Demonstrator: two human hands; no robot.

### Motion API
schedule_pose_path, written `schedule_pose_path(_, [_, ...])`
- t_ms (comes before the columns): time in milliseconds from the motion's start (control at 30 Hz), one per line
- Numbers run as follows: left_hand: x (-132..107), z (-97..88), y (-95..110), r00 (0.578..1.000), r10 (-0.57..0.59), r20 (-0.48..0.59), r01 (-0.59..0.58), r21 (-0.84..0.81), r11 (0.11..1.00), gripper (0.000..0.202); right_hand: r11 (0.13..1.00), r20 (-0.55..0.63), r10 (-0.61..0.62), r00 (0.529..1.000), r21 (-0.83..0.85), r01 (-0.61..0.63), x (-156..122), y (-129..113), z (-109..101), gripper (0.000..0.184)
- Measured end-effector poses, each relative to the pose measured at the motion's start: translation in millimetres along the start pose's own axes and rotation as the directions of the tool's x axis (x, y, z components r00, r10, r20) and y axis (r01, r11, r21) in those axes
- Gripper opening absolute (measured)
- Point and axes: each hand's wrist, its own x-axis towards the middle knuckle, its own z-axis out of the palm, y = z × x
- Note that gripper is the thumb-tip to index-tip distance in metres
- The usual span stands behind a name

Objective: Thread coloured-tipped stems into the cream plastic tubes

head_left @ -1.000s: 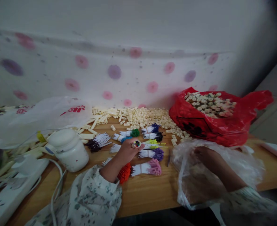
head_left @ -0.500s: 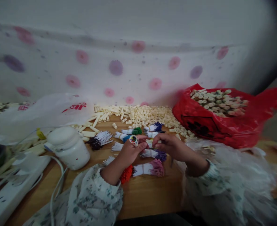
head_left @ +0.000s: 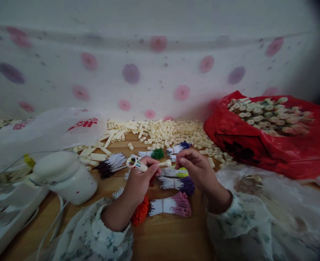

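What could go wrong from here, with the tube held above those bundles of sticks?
The cream tube appears held by the left hand alone, so a loose grip might drop it among the bundled sticks.
The right sleeve overlaps the clear plastic bag in view; it might snag or drag it.
The red bag is open and heaped with cream pieces, so a knock could spill some.
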Motion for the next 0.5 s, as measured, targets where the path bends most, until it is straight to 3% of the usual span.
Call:
schedule_pose_path(200, [-5.8, 2.8, -4.1, 1.0, -0.011, 0.01, 0.012, -0.076, 0.997, 0.026, 0.994, -0.037, -0.079, 0.996, -0.085, 0.075, -7.5, -6.8, 10.4, 0.012])
schedule_pose_path(367, [-4.2, 3.1, -5.1, 1.0, 0.008, 0.024, -0.006, -0.083, 0.997, 0.024, 0.877, 0.046, -0.262, 0.964, -0.405, 0.257, -8.4, -9.9, 8.8, 0.018])
schedule_pose_path(500, [-3.7, 4.3, -4.9, 1.0, -0.004, 0.027, 0.007, -0.094, 0.996, 0.025, 0.92, -0.06, -0.217, 0.974, -0.346, 0.183, -11.8, -9.1, 10.9, 0.008])
